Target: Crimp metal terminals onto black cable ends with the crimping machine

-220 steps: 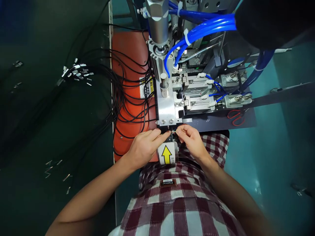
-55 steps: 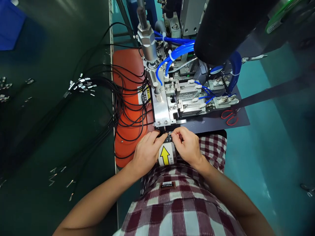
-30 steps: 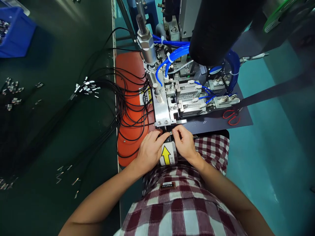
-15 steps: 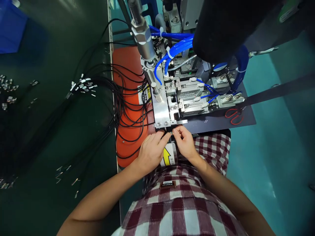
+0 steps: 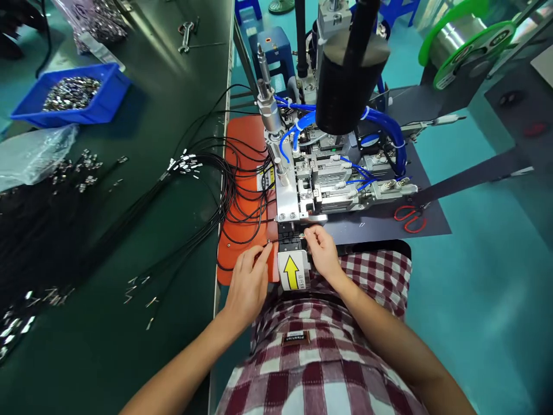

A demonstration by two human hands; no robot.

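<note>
My right hand (image 5: 322,251) is closed in a pinch on a small metal connector (image 5: 301,236) at the end of a short stretch of black cable (image 5: 286,238). This cable lies across the dark end of the machine's track, just in front of the metal block. My left hand (image 5: 250,279) pinches the same cable farther left, over the orange plate (image 5: 237,265); its thumb side is partly hidden. Below the cable, a label with a yellow arrow (image 5: 291,272) sits between my hands. Several more black cables (image 5: 233,190) curve over the orange plate into the machine (image 5: 287,199).
Bundled cables with metal ends (image 5: 185,164) lie on the dark green table (image 5: 173,346) at left. A blue bin (image 5: 116,95) of metal parts stands behind them. Red-handled scissors (image 5: 410,219) rest on the grey board at right. A green wire spool (image 5: 466,43) stands at the far right.
My left hand has moved left and toward me, away from my right hand, uncovering the cable and the arrow label. My right hand stays at the connector. The view has shifted to show more background.
</note>
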